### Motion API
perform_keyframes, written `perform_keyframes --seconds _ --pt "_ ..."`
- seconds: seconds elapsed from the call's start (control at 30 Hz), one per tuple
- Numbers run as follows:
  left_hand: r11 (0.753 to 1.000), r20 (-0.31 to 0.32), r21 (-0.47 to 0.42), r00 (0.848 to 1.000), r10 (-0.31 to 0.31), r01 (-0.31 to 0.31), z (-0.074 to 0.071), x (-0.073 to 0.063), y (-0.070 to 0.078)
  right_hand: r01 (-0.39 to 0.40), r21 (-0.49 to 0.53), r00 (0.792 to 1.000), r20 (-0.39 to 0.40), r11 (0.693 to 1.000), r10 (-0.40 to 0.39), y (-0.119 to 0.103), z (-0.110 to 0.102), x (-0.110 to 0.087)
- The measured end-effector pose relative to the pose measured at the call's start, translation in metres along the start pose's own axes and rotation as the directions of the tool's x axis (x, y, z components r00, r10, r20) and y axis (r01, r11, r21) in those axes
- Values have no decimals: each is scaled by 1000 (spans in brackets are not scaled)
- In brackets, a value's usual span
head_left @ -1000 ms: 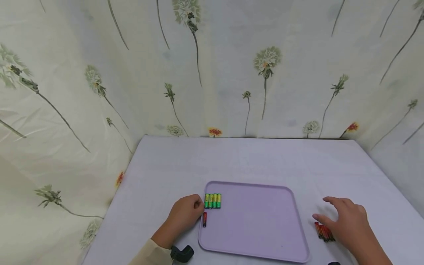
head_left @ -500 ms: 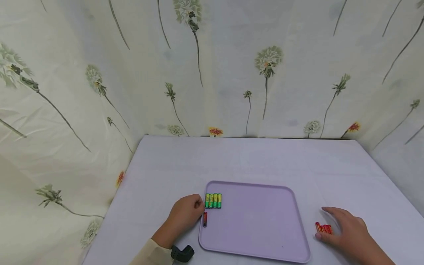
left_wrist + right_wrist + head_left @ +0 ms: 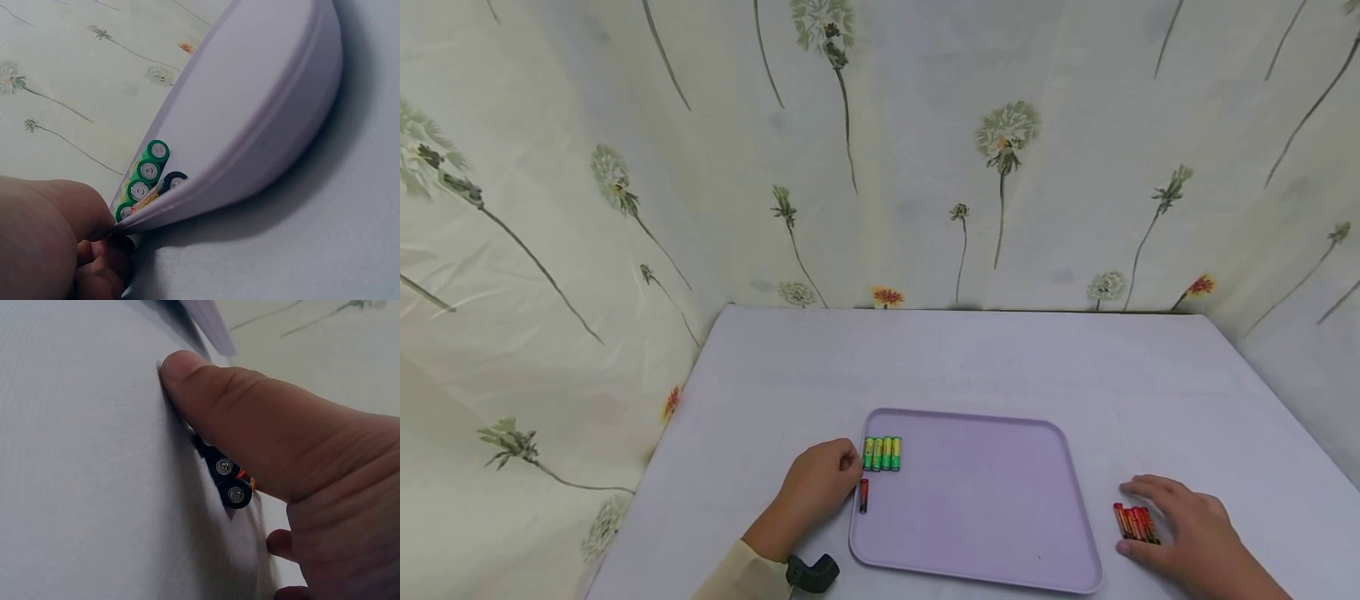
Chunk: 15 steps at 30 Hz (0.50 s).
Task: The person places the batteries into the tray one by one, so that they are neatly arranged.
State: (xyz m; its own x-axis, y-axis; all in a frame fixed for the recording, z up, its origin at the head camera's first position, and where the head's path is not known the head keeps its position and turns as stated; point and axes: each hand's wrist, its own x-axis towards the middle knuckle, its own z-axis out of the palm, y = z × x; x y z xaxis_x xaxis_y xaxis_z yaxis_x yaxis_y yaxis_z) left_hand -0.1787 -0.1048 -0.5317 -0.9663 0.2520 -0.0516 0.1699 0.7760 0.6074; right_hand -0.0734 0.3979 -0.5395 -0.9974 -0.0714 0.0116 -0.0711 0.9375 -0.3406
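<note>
A purple tray (image 3: pixel 977 500) lies on the table. At its left edge my left hand (image 3: pixel 822 481) pinches the rim, fingers curled, as the left wrist view shows. Inside the tray, a row of several green-and-yellow batteries (image 3: pixel 882 454) lies side by side, with a single red-and-black battery (image 3: pixel 863 496) just in front of them. My right hand (image 3: pixel 1187 529) rests low over the table, right of the tray. Its thumb and curved fingers stand apart around a row of several red-and-black batteries (image 3: pixel 1137 524). The thumb hides part of that row in the right wrist view.
A white cloth covers the table (image 3: pixel 970 358). Fabric printed with dandelions (image 3: pixel 910 167) hangs behind and at both sides. A black strap (image 3: pixel 813 575) sits at the left wrist, by the beige sleeve (image 3: pixel 745 575).
My right hand has lowered toward the near side of the red batteries, its thumb and fingers now around the row. Those batteries have drawn into a neater row. My left hand stays put.
</note>
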Motion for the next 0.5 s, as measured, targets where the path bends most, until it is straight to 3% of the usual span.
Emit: perform_keyframes --seconds 0.5 --pt "1000 6 -8 1000 -1 1 0 0 -1 14 28 1000 -11 1000 -13 -3 -1 -1"
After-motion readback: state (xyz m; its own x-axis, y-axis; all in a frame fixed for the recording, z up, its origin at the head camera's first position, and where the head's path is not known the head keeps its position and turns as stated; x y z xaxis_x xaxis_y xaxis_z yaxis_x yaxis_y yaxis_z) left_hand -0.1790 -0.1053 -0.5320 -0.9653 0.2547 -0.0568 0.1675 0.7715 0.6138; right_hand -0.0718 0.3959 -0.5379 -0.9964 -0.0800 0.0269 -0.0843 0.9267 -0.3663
